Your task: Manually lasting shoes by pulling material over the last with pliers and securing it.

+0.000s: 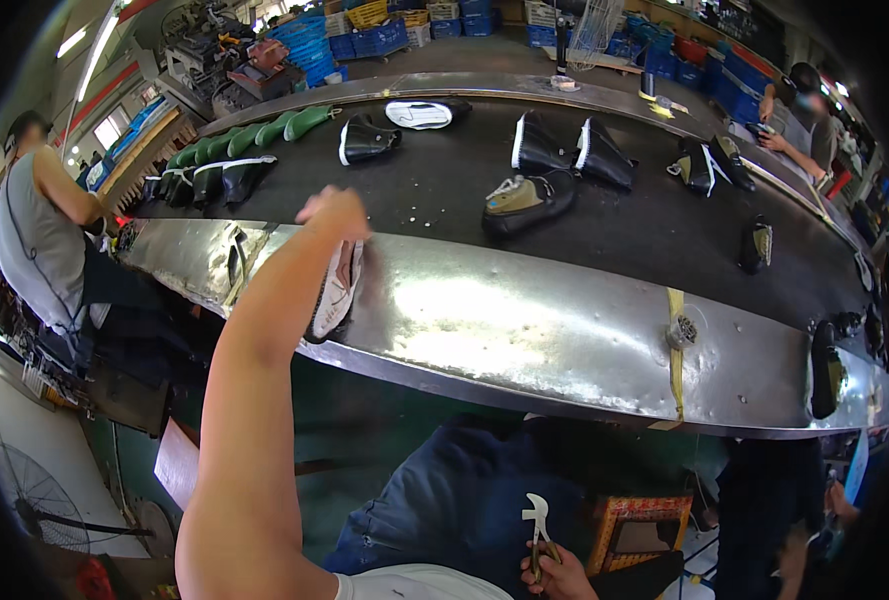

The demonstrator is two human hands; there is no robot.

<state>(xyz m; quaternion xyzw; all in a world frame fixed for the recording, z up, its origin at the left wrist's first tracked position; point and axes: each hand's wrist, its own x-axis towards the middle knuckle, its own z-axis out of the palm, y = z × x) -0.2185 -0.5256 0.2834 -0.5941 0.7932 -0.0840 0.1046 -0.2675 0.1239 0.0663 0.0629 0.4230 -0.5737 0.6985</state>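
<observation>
My left arm reaches far forward, and my left hand point(338, 213) is over the edge of the metal ledge, its fingers smeared by motion. Just under it a shoe point(336, 290) lies on the ledge with its pale underside up; part of it is behind my forearm. I cannot tell if the hand grips the shoe or only passes over it. Low in the view, close to my body, my right hand point(556, 576) is closed round the handles of a pair of lasting pincers point(537, 515), whose metal jaws point up.
Beyond the shiny metal ledge point(524, 320) runs a dark conveyor belt point(434, 200). On it stand black shoe uppers point(536, 146), an olive-and-black shoe point(529, 203) and green shoe lasts point(309, 121). One person point(49, 230) works at left, another point(804, 130) across at right. A fan point(34, 510) stands lower left.
</observation>
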